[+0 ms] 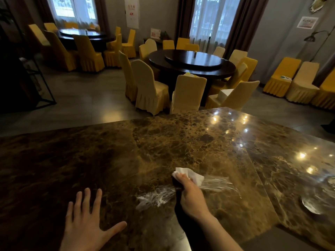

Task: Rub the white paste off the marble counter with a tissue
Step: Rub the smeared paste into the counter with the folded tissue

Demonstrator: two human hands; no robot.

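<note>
A brown veined marble counter [163,142] fills the lower half of the view. My right hand [190,194] presses a crumpled white tissue [192,175] onto it. White paste is smeared on both sides of that hand: a thick streaky patch [155,196] to the left and thinner streaks [217,183] fanning to the right. My left hand [87,221] lies flat on the counter at the lower left, fingers spread, holding nothing.
The counter's far edge runs across the middle of the view. Beyond it stand a dark round dining table [192,64] ringed with yellow-covered chairs [150,87], and a second such table [83,35] at the back left. Ceiling lights glint on the counter's right side.
</note>
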